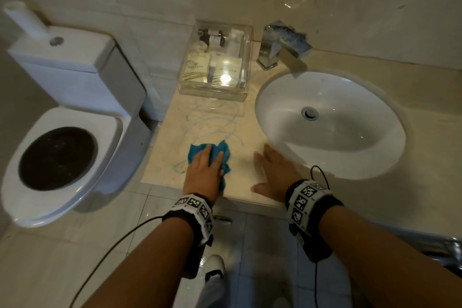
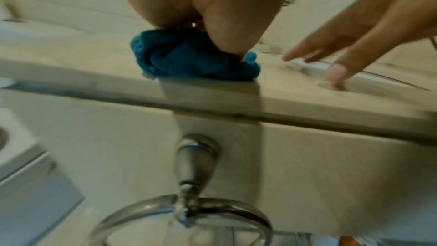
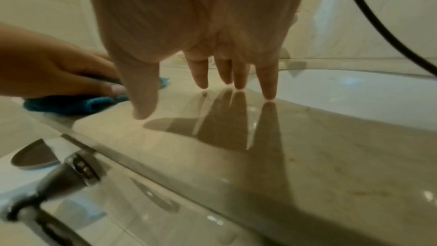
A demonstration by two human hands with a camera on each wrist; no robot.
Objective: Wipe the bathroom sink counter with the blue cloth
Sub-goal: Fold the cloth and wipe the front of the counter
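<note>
A bunched blue cloth (image 1: 226,150) (image 2: 189,59) (image 3: 71,104) lies near the front edge of the beige marble counter (image 1: 170,155), left of the sink. My left hand (image 1: 207,164) (image 2: 212,16) lies on top of it and presses it down with flat fingers. Blue scribble marks (image 1: 215,122) loop over the counter just beyond the cloth. My right hand (image 1: 275,174) (image 3: 201,25) rests flat on the counter between the cloth and the white sink basin (image 1: 350,160), fingers spread and straight, holding nothing.
A clear box of toiletries (image 1: 217,62) stands at the back of the counter, beside a chrome faucet (image 1: 280,45). A white toilet (image 1: 62,157) stands to the left, below counter level. A chrome towel ring (image 2: 189,203) hangs under the counter's front edge.
</note>
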